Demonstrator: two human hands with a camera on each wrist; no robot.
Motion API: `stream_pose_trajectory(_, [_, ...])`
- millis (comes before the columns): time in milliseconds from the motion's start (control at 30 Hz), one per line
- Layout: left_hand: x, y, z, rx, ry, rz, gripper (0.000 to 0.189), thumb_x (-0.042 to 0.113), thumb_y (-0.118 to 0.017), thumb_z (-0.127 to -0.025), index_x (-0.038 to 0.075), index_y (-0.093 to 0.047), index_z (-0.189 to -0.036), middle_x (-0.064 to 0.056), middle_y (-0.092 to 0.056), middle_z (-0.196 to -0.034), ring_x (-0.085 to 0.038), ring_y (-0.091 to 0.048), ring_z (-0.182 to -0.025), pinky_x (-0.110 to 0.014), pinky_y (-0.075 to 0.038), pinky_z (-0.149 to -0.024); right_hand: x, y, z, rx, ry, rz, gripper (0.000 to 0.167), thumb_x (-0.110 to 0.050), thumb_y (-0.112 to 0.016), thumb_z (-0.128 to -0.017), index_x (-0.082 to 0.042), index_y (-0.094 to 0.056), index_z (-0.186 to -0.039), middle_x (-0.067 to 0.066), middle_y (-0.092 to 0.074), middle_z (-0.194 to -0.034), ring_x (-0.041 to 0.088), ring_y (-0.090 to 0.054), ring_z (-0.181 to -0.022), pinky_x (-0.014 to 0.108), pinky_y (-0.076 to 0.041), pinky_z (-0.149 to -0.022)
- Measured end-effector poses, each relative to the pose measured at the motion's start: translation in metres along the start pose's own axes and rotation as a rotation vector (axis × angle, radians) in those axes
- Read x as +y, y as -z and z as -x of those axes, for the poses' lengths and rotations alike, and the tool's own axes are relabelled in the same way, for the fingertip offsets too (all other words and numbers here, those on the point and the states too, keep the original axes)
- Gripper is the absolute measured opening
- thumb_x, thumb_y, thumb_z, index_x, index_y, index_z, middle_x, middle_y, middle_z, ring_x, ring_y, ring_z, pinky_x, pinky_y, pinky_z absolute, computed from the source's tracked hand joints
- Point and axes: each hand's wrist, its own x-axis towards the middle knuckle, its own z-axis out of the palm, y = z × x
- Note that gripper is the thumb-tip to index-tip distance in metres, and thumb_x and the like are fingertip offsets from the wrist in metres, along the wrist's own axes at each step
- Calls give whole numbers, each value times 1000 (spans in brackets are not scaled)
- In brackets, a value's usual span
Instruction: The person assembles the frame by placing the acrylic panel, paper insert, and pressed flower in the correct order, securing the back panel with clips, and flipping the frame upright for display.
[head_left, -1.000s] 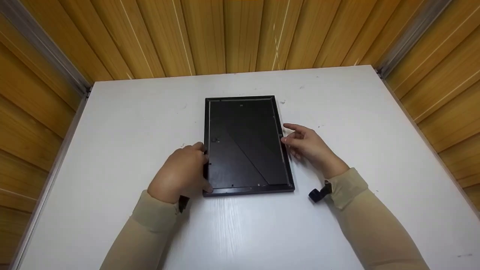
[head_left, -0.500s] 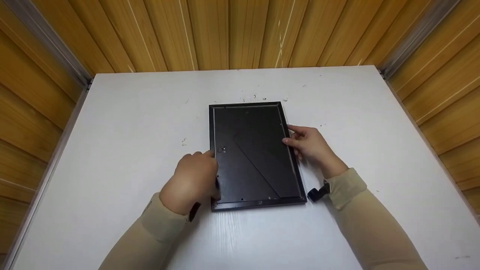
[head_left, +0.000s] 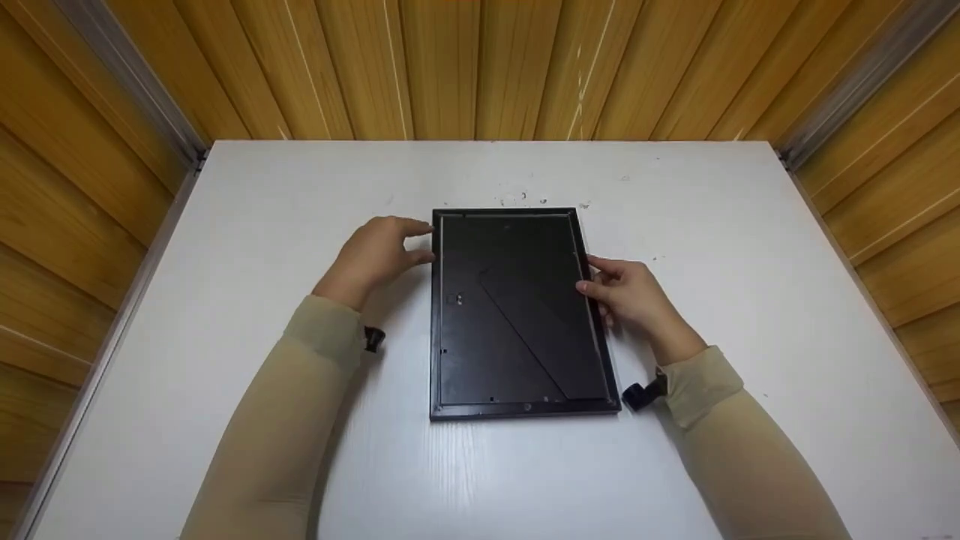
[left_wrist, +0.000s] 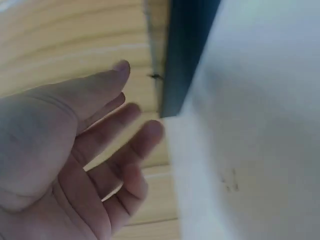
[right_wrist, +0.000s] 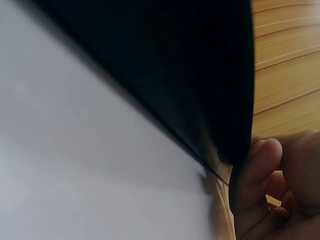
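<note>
A black picture frame [head_left: 517,315] lies back side up, with a slanted easel-stand line and small tabs showing on its backing. My left hand [head_left: 379,251] is at the upper part of its left edge, index finger and thumb spread, tips right at the rim. In the left wrist view, that hand's fingers [left_wrist: 135,150] are loosely bent with nothing between them, and the frame's dark side [left_wrist: 187,55] stands just beyond. On the opposite edge my right hand [head_left: 626,292] pinches the border, thumb on top and the other fingers underneath. The right wrist view shows the thumb [right_wrist: 265,155] against the dark rim.
The white table [head_left: 300,180] carries the frame and has small dark marks [head_left: 525,199] behind it. Wood-slat walls [head_left: 487,67] rise at the back and both sides. Each wrist wears a small black camera mount [head_left: 643,394].
My left hand has left the frame's lower left corner and moved up along the left edge. My right hand has closed on the right border. The frame sits slightly right and nearer in view.
</note>
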Motion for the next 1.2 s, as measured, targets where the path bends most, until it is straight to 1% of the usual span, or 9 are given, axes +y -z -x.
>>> stream_pose_trajectory(67, [-4,1,-14,-25,26,13,54,29,-82,-106,20,-69,-158,-2,-64,-167,-35,-51,-164,-55,-39,-137,1,1,0,-3,2,-3,68,-15,-79,-108,0,-50,-168,-4,-65,-82,6,-57,-51,25,-55,-48])
stream_pose_trajectory(133, [-7,2,-25,-38,26,12,53,29,-82,-106,21,-70,-157,1,-63,-168,-35,-48,-166,-55,-37,-139,1,1,-1,-1,1,-1,68,-14,-79,-107,0,-51,-167,-4,-64,-80,6,-57,-50,25,-54,-48])
stream_pose_trajectory(267, [-12,1,-38,-18,-6,-48,39,28,-84,-104,18,-82,-142,1,-73,-157,-33,-58,-157,-52,-42,-136,2,-2,-2,-9,-6,10,68,-16,-79,-108,-1,-51,-168,-4,-63,-79,6,-57,-51,26,-55,-48])
stream_pose_trajectory(433, [-13,-1,-42,28,-42,-117,28,28,-89,-100,15,-89,-124,-4,-82,-141,-34,-70,-140,-51,-51,-127,1,-3,-1,-8,-11,20,68,-17,-79,-108,-2,-51,-168,-3,-64,-81,6,-57,-52,25,-54,-49])
stream_pose_trajectory(567, [-8,-1,-45,47,-65,-151,27,28,-91,-97,14,-91,-120,-7,-85,-132,-34,-74,-132,-50,-55,-121,0,-1,0,-8,-15,13,68,-17,-79,-108,-2,-51,-168,-2,-64,-80,7,-57,-51,25,-54,-49])
stream_pose_trajectory(667, [-6,0,-47,51,-68,-147,27,26,-93,-95,12,-91,-119,-9,-86,-129,-34,-75,-129,-50,-56,-119,0,1,1,-6,-15,7,68,-17,-79,-108,-3,-52,-168,-2,-64,-81,7,-57,-51,25,-54,-49])
stream_pose_trajectory(967, [-8,1,-51,33,-19,-95,24,28,-96,-92,14,-93,-111,-6,-86,-127,-32,-74,-127,-49,-54,-121,2,0,0,3,-3,14,67,-16,-79,-108,-1,-52,-167,-4,-64,-80,6,-56,-51,24,-52,-49])
stream_pose_trajectory(1100, [1,3,-55,16,5,-99,25,30,-100,-88,12,-93,-104,-7,-88,-119,-33,-73,-123,-49,-56,-117,2,-1,0,4,1,8,68,-15,-79,-108,1,-51,-167,-5,-66,-80,5,-56,-51,23,-52,-49])
stream_pose_trajectory(1200, [9,5,-58,2,9,-131,27,29,-102,-86,9,-92,-101,-9,-88,-112,-33,-75,-118,-50,-59,-112,3,-1,-1,7,0,6,68,-15,-79,-107,1,-51,-167,-5,-66,-80,5,-57,-51,23,-52,-49])
